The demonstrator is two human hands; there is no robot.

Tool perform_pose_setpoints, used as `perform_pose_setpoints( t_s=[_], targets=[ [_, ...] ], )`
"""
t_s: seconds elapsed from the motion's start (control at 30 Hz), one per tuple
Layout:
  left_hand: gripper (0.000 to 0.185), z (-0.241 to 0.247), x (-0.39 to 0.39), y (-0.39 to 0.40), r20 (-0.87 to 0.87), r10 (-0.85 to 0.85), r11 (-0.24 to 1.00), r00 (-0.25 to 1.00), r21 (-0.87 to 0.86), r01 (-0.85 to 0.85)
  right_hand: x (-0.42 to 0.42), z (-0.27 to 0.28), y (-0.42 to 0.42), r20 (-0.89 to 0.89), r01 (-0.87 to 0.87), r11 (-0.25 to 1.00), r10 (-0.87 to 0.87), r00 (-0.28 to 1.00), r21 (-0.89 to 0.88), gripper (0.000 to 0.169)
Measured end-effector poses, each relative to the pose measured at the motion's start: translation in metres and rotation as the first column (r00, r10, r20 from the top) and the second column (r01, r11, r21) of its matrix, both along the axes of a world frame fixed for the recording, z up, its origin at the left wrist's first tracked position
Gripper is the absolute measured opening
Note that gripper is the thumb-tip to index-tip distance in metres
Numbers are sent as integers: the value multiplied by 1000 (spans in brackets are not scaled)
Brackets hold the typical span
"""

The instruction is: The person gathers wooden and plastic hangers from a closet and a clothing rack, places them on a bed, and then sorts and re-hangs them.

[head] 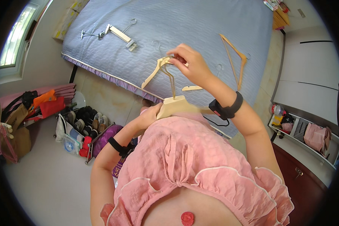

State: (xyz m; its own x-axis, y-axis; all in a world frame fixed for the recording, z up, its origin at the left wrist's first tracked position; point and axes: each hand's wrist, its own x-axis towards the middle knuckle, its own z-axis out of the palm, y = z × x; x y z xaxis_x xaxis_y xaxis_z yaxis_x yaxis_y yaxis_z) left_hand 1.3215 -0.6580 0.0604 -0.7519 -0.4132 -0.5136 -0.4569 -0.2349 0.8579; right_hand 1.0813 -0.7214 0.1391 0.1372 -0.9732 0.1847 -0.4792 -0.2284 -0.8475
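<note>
My left hand (150, 115) grips the left part of a broad pale wooden clothes hanger (176, 107) at my waist, its brass-coloured hook upright. Above it, my right hand (190, 62) has thumb and fingers bent close by the neck of a slim pale hanger (155, 72); whether the fingers pinch it is hidden. Another pale hanger (192, 88) lies on the bed, partly behind my right forearm. Farther right on the bed is an orange-brown wooden hanger with a bar (240, 62). At the upper left lie a pale clamp hanger (120, 34) and a metal clip hanger (93, 34).
The quilted blue mattress (183, 17) spans the space ahead. A shoe rack (90, 124) and a pile of bags (42, 104) stand at left. At right are an open drawer with folded cloth (313, 135) and pale cabinet fronts (308, 70).
</note>
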Motion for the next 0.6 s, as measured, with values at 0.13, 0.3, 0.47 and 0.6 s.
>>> perform_pose_setpoints(
  t_s=[0.13,0.3,0.47,0.6],
  targets=[
    [67,12,4,-18,-66,132,982,989,-127,-140,-23,-7,29,4,-66,989,66,998,131,45],
    [62,39,8,-47,19,308,950,951,-63,-307,-29,-24,46,-362,-119,993,109,926,-4,36],
    [59,41,14,-45,-30,386,923,922,28,-385,-22,-10,35,-469,-120,984,46,882,-128,22],
    [56,38,16,-39,-116,366,926,923,-55,-374,-18,-7,43,-425,-72,985,-2,905,-159,22]
  ],
)
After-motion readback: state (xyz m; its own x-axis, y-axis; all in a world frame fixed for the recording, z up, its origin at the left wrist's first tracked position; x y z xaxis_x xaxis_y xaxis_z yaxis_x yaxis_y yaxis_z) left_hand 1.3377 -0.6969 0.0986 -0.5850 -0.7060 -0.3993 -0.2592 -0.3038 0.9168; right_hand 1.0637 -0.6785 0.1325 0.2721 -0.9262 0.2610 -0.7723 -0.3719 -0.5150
